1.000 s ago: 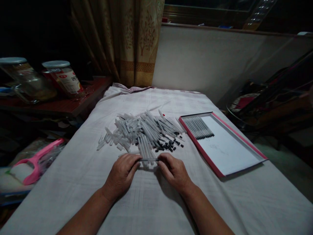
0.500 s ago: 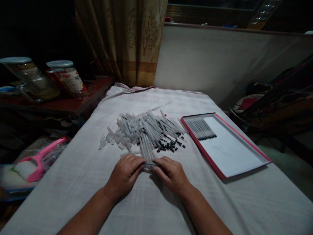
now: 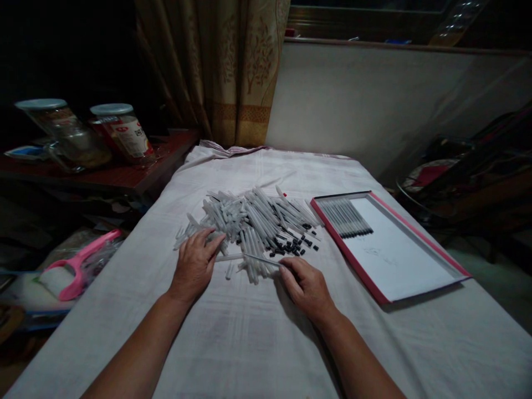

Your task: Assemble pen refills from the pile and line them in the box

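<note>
The right hand [image 3: 306, 286] pinches 1 thin pen [image 3: 260, 259] by its end. The left hand [image 3: 194, 261] lies loosely open on the pile of white tubes [image 3: 249, 219].

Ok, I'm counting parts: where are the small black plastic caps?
Head view: the small black plastic caps lie on the white cloth at the right edge of the pale pen-tube pile, beyond the right hand.

Dim room, patterned curtain [image 3: 233, 66], pale wall [image 3: 374, 100], dark wooden shelf [image 3: 103, 174] left, white-clothed table [image 3: 249, 343].
</note>
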The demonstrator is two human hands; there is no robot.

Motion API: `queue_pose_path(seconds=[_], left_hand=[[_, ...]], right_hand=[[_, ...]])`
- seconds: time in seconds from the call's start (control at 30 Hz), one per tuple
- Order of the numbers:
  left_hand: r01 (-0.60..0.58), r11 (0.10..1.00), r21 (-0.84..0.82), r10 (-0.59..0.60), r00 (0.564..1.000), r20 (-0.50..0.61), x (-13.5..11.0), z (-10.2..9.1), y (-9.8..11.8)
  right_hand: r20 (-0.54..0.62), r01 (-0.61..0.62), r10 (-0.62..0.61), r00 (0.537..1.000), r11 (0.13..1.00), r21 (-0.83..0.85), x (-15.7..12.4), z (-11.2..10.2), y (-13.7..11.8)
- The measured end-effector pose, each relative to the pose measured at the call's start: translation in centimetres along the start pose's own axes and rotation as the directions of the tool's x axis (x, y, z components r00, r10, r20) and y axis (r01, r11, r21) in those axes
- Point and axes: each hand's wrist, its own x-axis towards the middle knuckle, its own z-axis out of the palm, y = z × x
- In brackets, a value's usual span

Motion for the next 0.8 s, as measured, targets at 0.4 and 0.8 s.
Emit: queue_pose_path(seconds=[0.4, 0.8], left_hand=[[-0.016, 0.999, -0.049, 0.016, 1.0, -0.017, -0.2, -1.4, 0.8], [0.025, 0.996, -0.087, 0.003, 0.951, 0.31, -1.2, -2.3, 3.9]], right_hand=[[-0.03, 0.003, -0.002, 1.0, 1.0, 0.017, 0.0, -0.1, 0.1], [-0.073, -0.001, 0.009, 0.997, 0.995, 0.098, 0.2, -0.4, -0.4]])
